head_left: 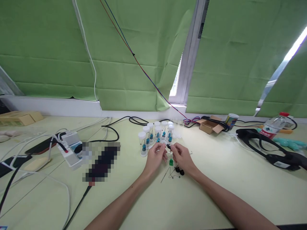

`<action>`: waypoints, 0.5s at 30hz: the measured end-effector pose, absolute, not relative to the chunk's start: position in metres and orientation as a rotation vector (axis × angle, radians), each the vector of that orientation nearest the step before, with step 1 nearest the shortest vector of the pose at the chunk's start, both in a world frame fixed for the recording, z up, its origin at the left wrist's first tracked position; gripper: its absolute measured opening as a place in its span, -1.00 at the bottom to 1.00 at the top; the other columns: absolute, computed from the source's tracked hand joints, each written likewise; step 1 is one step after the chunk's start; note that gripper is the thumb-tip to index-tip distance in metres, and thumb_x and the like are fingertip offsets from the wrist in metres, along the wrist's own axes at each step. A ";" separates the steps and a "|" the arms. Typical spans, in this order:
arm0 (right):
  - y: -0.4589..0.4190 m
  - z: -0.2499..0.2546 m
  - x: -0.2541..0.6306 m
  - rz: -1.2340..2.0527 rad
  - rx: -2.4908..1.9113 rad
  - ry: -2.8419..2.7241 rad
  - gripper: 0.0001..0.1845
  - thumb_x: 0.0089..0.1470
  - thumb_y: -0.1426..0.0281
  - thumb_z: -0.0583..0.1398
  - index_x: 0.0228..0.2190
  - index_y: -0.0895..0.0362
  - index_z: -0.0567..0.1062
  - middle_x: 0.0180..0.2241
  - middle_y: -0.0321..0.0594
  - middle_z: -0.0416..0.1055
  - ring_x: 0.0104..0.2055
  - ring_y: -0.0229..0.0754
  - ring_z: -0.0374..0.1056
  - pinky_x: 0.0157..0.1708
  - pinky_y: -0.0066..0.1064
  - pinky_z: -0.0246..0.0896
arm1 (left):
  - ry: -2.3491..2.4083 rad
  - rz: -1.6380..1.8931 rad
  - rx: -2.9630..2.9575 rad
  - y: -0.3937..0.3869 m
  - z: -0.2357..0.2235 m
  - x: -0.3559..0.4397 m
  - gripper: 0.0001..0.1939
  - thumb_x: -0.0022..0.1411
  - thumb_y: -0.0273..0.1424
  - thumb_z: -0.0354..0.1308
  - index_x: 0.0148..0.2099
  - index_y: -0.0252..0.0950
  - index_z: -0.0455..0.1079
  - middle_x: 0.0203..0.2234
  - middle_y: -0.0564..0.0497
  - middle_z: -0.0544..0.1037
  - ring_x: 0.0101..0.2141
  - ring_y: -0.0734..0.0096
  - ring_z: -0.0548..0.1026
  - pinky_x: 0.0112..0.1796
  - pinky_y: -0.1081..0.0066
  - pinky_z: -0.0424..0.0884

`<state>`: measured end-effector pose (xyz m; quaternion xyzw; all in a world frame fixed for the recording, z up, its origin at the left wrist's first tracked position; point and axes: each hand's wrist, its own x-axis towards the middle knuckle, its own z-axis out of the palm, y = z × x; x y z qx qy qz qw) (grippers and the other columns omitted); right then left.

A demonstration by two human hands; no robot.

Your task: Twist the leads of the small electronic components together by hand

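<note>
My left hand [155, 156] and my right hand [182, 157] meet above the table, the fingers of each pinched together. Between their fingertips is a small black part [168, 146], too small to identify. A thin, light-coloured rod [169, 152] shows just below it; which hand has it, if either, I cannot tell. Under the hands stands a small green piece [171, 162]. Close to my right hand lie round black pieces [181, 172] and thin bent metal wires [170, 175]. Beyond the hands is a cluster of clear tubes with white caps [142, 136], blue pieces and metal rods inside.
On the left are a white power strip [72, 153], a blurred dark device [103, 163] and tangled cables. To the right lie a black headset-like frame [271, 153], a bottle with a red cap [274, 126], a can [231, 121] and an open cardboard box [209, 125].
</note>
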<state>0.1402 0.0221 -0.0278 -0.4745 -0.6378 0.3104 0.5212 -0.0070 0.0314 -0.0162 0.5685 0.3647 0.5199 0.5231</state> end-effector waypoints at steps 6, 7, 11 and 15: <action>0.021 -0.028 0.139 0.723 -1.156 -1.616 -0.59 0.23 0.09 0.04 -0.51 0.11 0.30 -0.71 -0.42 0.14 -0.66 -0.32 0.07 -0.62 -0.48 0.01 | 0.832 1.206 1.383 0.032 -0.019 -0.006 -0.70 0.19 -0.14 0.17 -0.30 -0.31 0.38 -0.49 0.06 0.42 -0.58 0.54 0.38 -0.54 0.48 0.33; 0.021 -0.028 0.139 0.709 -1.167 -1.633 -0.58 0.23 0.10 0.03 -0.52 0.11 0.30 -0.72 -0.43 0.13 -0.66 -0.32 0.06 -0.62 -0.48 0.01 | 0.834 1.199 1.377 0.033 -0.018 -0.006 -0.70 0.18 -0.15 0.18 -0.29 -0.31 0.39 -0.50 0.06 0.43 -0.58 0.54 0.37 -0.54 0.48 0.32; 0.023 -0.026 0.140 0.656 -1.183 -1.698 -0.54 0.24 0.10 0.01 -0.56 0.12 0.31 -0.71 -0.41 0.12 -0.65 -0.32 0.06 -0.60 -0.48 0.01 | 0.841 1.161 1.344 0.036 -0.013 -0.011 -0.73 0.16 -0.18 0.21 -0.31 -0.32 0.41 -0.57 0.08 0.40 -0.60 0.57 0.34 -0.52 0.50 0.32; 0.025 -0.023 0.145 0.630 -1.179 -1.707 -0.49 0.28 0.10 -0.06 -0.54 0.13 0.37 -0.72 -0.40 0.16 -0.66 -0.32 0.09 -0.57 -0.48 0.05 | 0.852 1.144 1.366 0.039 -0.011 -0.014 -0.68 0.15 -0.13 0.20 -0.31 -0.31 0.38 -0.52 0.06 0.42 -0.57 0.54 0.39 -0.53 0.48 0.37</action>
